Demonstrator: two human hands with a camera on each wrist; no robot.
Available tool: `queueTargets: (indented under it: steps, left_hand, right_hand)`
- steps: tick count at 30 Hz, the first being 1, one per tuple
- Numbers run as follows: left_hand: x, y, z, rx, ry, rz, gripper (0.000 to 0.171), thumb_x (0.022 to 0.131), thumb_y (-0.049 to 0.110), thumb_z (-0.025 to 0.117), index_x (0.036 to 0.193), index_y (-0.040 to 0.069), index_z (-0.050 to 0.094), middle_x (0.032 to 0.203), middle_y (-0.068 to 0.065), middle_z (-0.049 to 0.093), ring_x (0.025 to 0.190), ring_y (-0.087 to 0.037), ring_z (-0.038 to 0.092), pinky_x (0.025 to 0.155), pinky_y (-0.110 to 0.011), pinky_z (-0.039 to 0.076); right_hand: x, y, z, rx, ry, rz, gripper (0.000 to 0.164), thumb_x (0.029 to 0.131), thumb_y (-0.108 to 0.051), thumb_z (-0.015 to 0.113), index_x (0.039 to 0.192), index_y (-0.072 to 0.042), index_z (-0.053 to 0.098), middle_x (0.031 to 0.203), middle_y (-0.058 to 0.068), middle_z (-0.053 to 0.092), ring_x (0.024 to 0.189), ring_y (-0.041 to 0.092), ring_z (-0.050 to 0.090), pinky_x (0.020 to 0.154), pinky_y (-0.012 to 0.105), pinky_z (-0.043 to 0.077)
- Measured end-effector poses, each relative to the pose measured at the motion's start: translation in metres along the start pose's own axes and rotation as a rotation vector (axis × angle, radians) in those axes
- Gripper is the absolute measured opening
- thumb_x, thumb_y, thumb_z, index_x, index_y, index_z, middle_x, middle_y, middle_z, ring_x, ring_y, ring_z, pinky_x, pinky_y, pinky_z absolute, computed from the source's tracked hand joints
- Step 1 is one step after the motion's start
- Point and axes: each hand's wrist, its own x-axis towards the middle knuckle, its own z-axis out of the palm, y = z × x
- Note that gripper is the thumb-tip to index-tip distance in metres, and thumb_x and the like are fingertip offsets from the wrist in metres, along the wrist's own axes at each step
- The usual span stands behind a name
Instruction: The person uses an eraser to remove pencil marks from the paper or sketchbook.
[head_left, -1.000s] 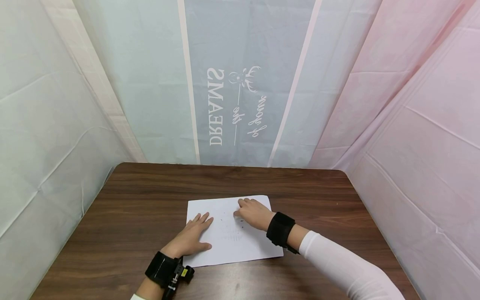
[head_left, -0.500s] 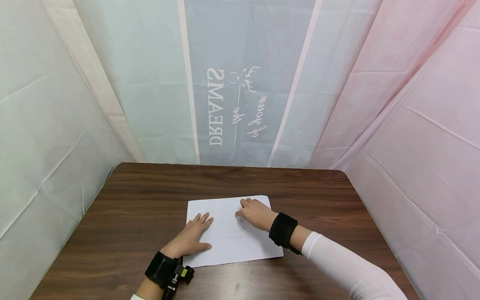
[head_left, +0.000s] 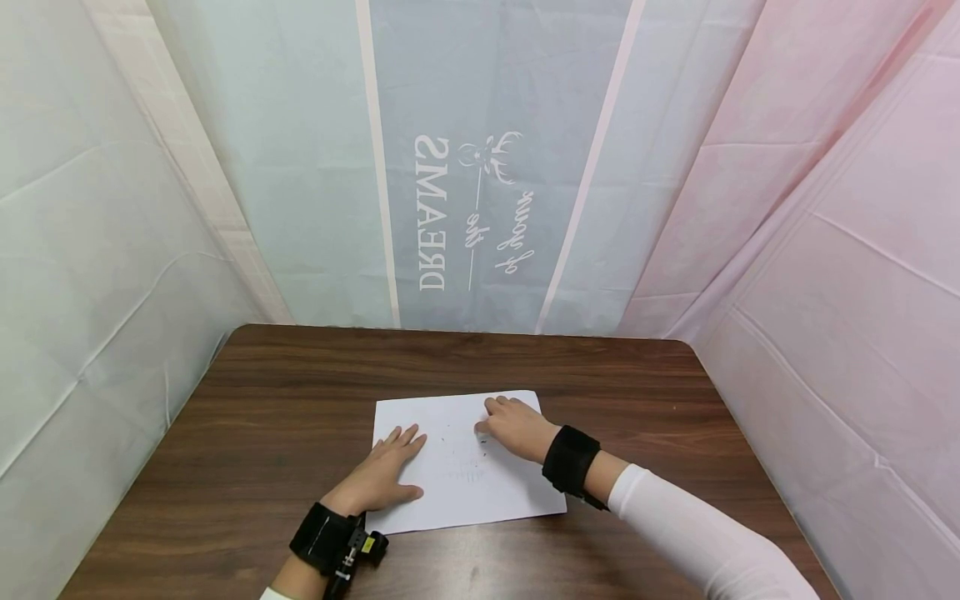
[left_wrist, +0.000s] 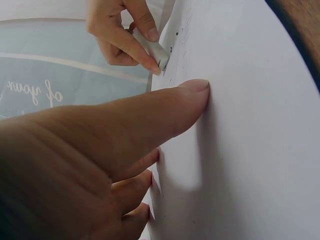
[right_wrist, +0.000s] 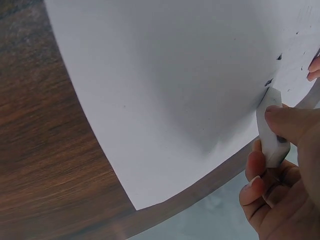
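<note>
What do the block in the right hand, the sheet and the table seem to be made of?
Block: perhaps eraser rubber or soft plastic; matte white with dark smudges, and dark specks lie near its tip.
Sheet: most likely paper; white, matte and thin-edged.
Table: brown, streaked wood grain with a soft sheen; real wood or printed laminate, I cannot tell.

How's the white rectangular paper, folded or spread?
Spread: the white rectangular paper lies on the brown wood-grain table, no fold showing.
</note>
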Motion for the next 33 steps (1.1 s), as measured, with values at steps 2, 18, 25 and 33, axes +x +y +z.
queueTargets:
  steps: [2, 18, 25, 33]
  left_hand:
    - [-0.0001, -0.0001, 0.0001, -0.002, -0.001, 0.0, 0.079, 0.08, 0.019, 0.085, 0.148, 0.003, 0.049, 0.164, -0.018, 0.034, 0.155, -0.044, 0.023, 0.125, -0.064, 0.019]
    - [0.0006, -0.0007, 0.0, 0.008, -0.012, 0.012, 0.078, 0.081, 0.02, 0.084, 0.149, 0.003, 0.048, 0.164, -0.019, 0.033, 0.155, -0.044, 0.022, 0.125, -0.063, 0.019]
    - [0.0004, -0.0023, 0.0005, 0.015, -0.012, 0.016, 0.079, 0.082, 0.02, 0.084, 0.15, 0.003, 0.048, 0.164, -0.019, 0.033, 0.155, -0.044, 0.023, 0.125, -0.063, 0.019]
    - [-0.0003, 0.0001, -0.0006, 0.008, -0.021, 0.009, 0.079, 0.082, 0.02, 0.084, 0.15, 0.002, 0.047, 0.164, -0.019, 0.033, 0.155, -0.044, 0.022, 0.125, -0.064, 0.018]
  right_hand:
    - [-0.0014, 0.0006, 0.0, 0.001, 0.004, -0.003, 0.026, 0.096, -0.012, 0.065, 0.117, -0.022, 0.077, 0.101, 0.003, 0.067, 0.088, 0.015, 0.061, 0.077, 0.027, 0.055]
    - [-0.0074, 0.0043, 0.0058, -0.001, -0.001, 0.022, 0.027, 0.098, -0.011, 0.063, 0.119, -0.022, 0.076, 0.102, 0.003, 0.066, 0.088, 0.015, 0.06, 0.079, 0.028, 0.055]
    - [-0.0071, 0.0018, 0.0047, -0.008, 0.009, 0.019, 0.026, 0.097, -0.012, 0.065, 0.118, -0.021, 0.076, 0.102, 0.004, 0.066, 0.089, 0.016, 0.062, 0.08, 0.028, 0.055]
    - [-0.0063, -0.0008, 0.0059, -0.005, 0.007, 0.031, 0.026, 0.097, -0.011, 0.064, 0.119, -0.02, 0.076, 0.104, 0.004, 0.067, 0.092, 0.016, 0.063, 0.082, 0.029, 0.056]
